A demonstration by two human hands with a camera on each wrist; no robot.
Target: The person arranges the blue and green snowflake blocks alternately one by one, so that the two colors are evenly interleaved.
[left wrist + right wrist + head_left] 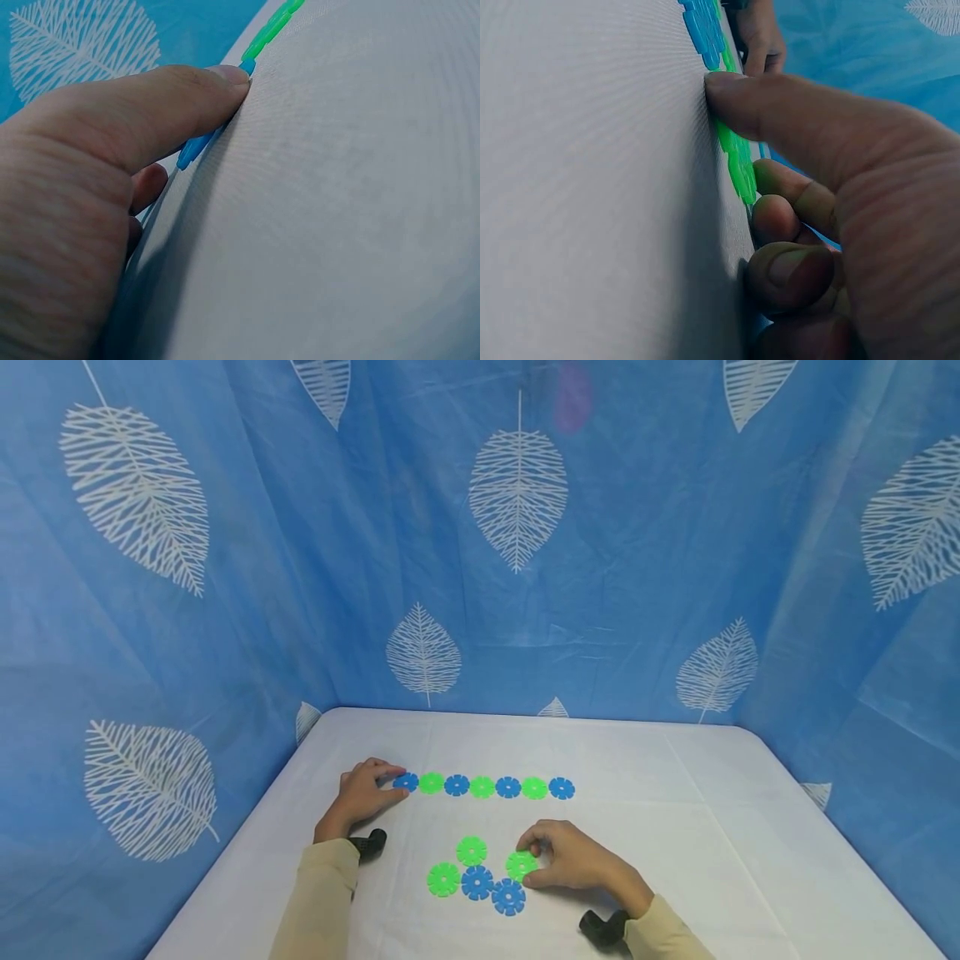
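Observation:
Flat notched plastic discs lie on the white table in a row, blue and green by turns. At the row's left end, my left hand pinches a blue disc between thumb and fingers; the left wrist view shows the thumb over much of it. Nearer to me, my right hand grips a green disc by its edges, thumb on the near side. Beside that disc lie two blue discs and two green discs in a loose cluster. In the right wrist view the thumb partly hides the gripped green disc.
The white cloth-covered table has rounded far corners. Blue curtains with white leaf prints hang behind it and at both sides. A black wrist device sits at the left wrist, another black device at the right.

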